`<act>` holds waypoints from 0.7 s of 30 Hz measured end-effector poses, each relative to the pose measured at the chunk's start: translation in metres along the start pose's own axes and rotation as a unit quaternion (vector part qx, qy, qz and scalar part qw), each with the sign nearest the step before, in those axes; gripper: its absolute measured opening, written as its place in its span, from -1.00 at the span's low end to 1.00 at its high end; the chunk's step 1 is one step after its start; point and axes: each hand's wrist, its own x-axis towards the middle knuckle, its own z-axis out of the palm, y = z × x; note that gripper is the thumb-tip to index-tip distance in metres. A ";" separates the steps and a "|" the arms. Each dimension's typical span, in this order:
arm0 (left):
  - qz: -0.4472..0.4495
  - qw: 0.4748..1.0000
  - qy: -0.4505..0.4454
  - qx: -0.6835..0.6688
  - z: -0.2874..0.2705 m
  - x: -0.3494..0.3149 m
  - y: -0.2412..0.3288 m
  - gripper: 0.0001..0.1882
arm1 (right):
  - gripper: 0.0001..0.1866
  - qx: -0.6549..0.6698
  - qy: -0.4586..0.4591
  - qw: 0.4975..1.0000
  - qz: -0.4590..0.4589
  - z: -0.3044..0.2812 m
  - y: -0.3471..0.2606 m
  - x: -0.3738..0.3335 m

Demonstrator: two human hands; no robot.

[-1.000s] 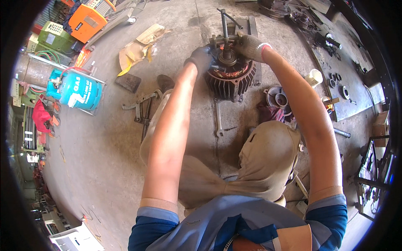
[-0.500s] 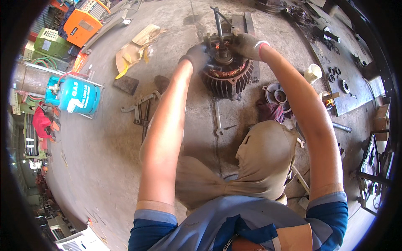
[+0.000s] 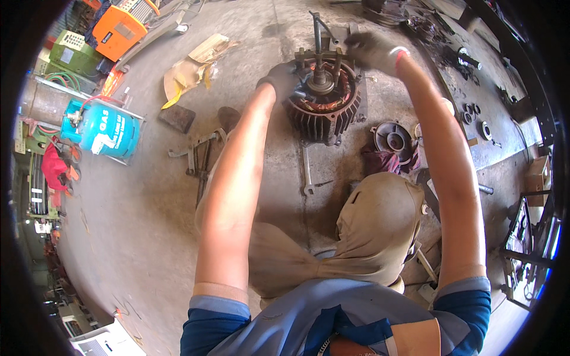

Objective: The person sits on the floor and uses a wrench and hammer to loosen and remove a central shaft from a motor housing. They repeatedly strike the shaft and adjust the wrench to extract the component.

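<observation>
An electric motor housing (image 3: 323, 121) with dark cooling fins and copper windings stands upright on the floor in front of me. Over its centre is a dark metal puller (image 3: 319, 50), with a screw spindle, a crossbar and an angled handle at its top. My left hand (image 3: 284, 80), in a dark work glove, is closed around the puller's left side; its fingertips are partly hidden. To the right of the puller, my gloved right hand (image 3: 374, 50) is raised near the handle's end, apart from the crossbar. Motion smears its fingers.
A spanner (image 3: 308, 172) lies in front of the motor. Beside it are a round metal end cover (image 3: 392, 137) and a purple rag (image 3: 380, 161). Another puller (image 3: 199, 154) lies left, near cardboard (image 3: 193, 68). A blue gas cylinder (image 3: 110, 132) lies farther left; bearing rings (image 3: 486, 130) sit right.
My right hand has left the puller's right side and moved up and to the right. My left hand stays at the puller's left side.
</observation>
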 end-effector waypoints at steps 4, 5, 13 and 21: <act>-0.032 0.996 -0.032 -0.071 0.001 0.011 -0.010 -0.51 | -0.42 0.118 0.112 0.978 -0.128 -0.021 -0.029 -0.003; -0.035 0.994 -0.039 -0.092 0.001 0.013 -0.012 -0.51 | -0.26 0.119 0.079 0.979 -0.146 -0.023 -0.040 0.000; -0.021 0.994 -0.032 -0.103 0.005 0.012 -0.013 -0.52 | -0.47 -0.121 0.022 0.976 -0.178 -0.029 -0.079 0.010; -0.018 0.995 -0.029 -0.091 0.006 0.016 -0.015 -0.53 | -0.56 -0.237 0.014 0.929 -0.285 -0.039 -0.065 0.035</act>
